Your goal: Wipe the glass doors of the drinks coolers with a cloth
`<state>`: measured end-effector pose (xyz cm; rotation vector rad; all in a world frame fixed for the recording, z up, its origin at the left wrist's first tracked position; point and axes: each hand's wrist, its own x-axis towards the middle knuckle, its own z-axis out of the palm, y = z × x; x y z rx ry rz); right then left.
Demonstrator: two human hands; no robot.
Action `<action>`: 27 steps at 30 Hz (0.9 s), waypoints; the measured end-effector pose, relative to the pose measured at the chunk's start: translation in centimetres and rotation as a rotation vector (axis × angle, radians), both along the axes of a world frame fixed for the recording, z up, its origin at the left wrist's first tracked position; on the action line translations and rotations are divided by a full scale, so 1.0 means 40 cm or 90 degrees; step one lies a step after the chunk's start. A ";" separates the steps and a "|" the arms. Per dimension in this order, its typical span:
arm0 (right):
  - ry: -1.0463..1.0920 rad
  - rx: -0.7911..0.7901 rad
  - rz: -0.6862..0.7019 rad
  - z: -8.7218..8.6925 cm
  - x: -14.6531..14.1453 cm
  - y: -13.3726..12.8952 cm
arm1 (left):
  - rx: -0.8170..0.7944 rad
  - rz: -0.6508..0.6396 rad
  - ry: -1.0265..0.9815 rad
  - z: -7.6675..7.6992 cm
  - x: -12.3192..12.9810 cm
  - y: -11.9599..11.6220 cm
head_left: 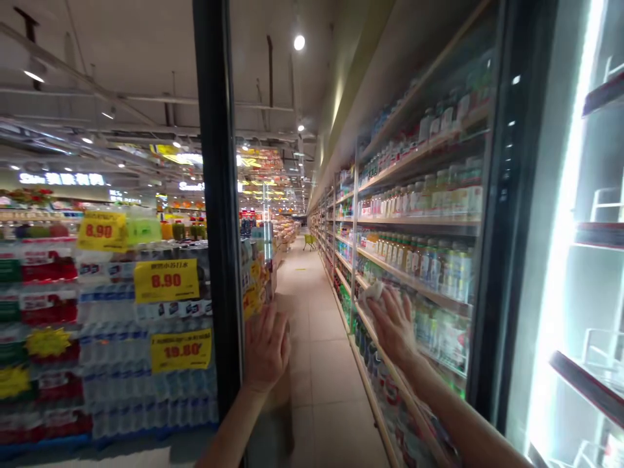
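A glass door (312, 364) with a dark frame (219, 214) stands in front of me. Close to the frame's left upright, my left hand (267, 348) is laid on the glass with its fingers fairly flat and nothing visible in it. My right hand (392, 325) is stretched out against the middle of the pane, pressing a crumpled white cloth (374, 290) under its fingertips. Most of the cloth is hidden by the fingers, and the hand is slightly blurred. Shelves of bottles (429, 260) and a long aisle show in or through the glass behind both hands.
On the right, a lit fridge cabinet (604, 279) with dark-edged shelves is close to my right arm. Stacked packs of bottled water (146, 357) with yellow price signs (166, 281) stand to the left. Far down the tiled aisle is a green trolley (309, 242).
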<state>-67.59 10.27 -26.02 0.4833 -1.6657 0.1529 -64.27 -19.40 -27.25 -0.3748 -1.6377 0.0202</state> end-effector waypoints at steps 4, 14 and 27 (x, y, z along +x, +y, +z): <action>0.007 -0.315 -0.089 0.061 -0.033 0.129 | 0.020 -0.009 0.015 0.025 0.014 0.024; -0.020 -0.269 -0.090 0.064 -0.036 0.202 | 0.034 0.000 0.032 0.124 0.014 0.108; -0.002 0.031 0.025 -0.009 0.019 -0.069 | 0.028 -0.003 0.045 0.117 -0.008 0.091</action>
